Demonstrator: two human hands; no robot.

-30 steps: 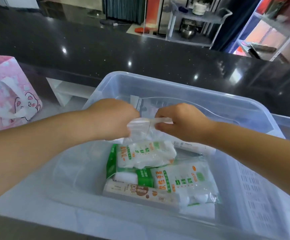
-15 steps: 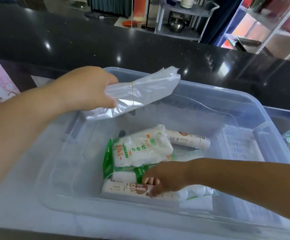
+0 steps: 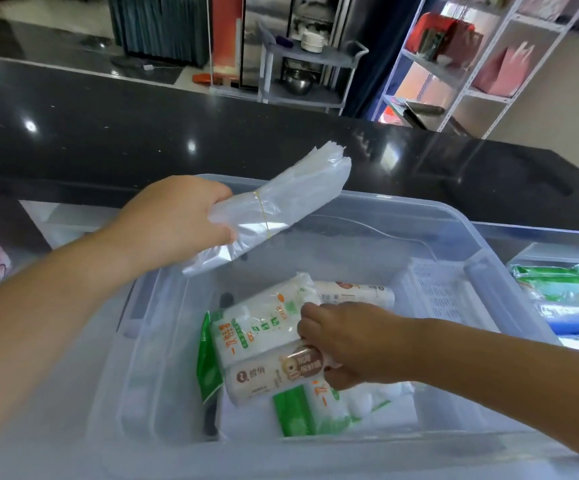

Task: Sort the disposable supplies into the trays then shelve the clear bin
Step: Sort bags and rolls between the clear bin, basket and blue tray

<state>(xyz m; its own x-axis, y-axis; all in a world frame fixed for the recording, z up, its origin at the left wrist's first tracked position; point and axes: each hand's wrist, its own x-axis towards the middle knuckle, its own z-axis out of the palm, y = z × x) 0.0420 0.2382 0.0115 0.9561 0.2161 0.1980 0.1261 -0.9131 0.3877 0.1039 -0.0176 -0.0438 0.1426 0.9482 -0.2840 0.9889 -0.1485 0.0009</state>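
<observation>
Fingers of left hand (image 3: 173,216) clamp banded bag bundle (image 3: 281,202), those of right hand (image 3: 353,344) clamp bear-labelled roll (image 3: 267,375) in clear bin (image 3: 385,199)

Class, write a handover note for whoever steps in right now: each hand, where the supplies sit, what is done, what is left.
Left hand grips a banded bundle of clear bags above the clear bin.
Right hand, inside the bin, grips a beige roll pack.
Also in the bin: green-and-white glove packs, another roll.
Done: a green pack lies right of the bin.
Left: tray the rest, shelve the bin.
</observation>
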